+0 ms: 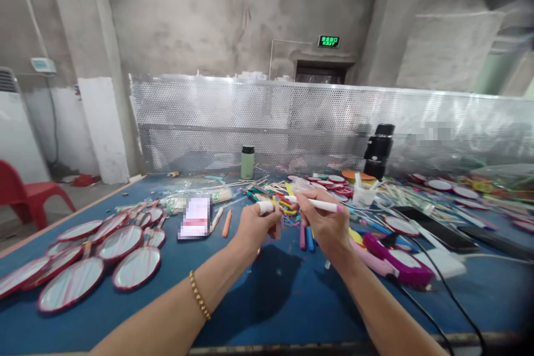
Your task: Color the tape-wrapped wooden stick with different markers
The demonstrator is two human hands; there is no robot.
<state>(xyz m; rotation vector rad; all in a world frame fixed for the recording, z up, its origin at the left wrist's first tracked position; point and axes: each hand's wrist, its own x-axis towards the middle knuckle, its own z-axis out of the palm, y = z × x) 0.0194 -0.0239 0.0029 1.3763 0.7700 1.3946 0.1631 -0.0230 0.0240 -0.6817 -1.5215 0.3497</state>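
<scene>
My left hand [255,223] is closed in a loose fist over the blue table [267,295], with a white band on one finger and a thin wooden stick [277,217] pinched upright in it. My right hand [327,222] is closed round a white marker pen [316,204] that lies level, its tip pointing left towards the stick. Both hands hover just above a heap of coloured pens and sticks [287,200]. A gold bracelet [199,295] sits on my left wrist.
Several round red-rimmed mirrors [104,250] lie at the left. A green flask [247,162] and a black bottle [379,150] stand before a perforated metal screen [292,122]. A pink-and-purple tool [396,261], phones and cables [442,283] lie at the right. A red chair [25,192] stands far left.
</scene>
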